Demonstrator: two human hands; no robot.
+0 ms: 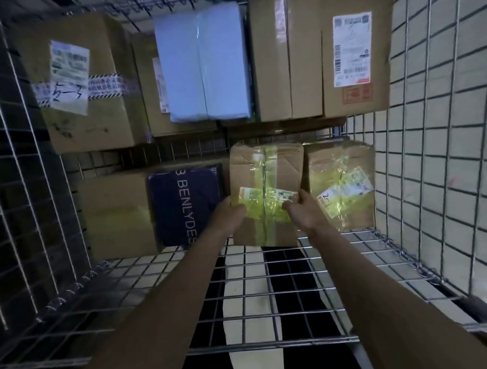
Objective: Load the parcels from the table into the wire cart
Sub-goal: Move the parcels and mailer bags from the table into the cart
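Head view looks down into the wire cart point(441, 172), where both hands clamp one cardboard parcel point(267, 194) from opposite sides. The left hand point(231, 213) curls its fingers over the parcel's left edge, thumb lying on the yellow-taped top; the right hand point(303, 207) grips the right edge, thumb pressed by the white label. The parcel sits between the two palms, above the near wire shelf point(271, 282), and seems to rest on or just over the shelf's far edge, though blur makes contact uncertain. Just right of it lies a second taped box point(343, 184); just left, a dark blue package point(185, 205) printed BENLYDES, its first letters cut off by a plain carton point(116, 215). Higher up stand three brown boxes and a pale blue wrapped bundle point(203, 64). Label print is unreadable.
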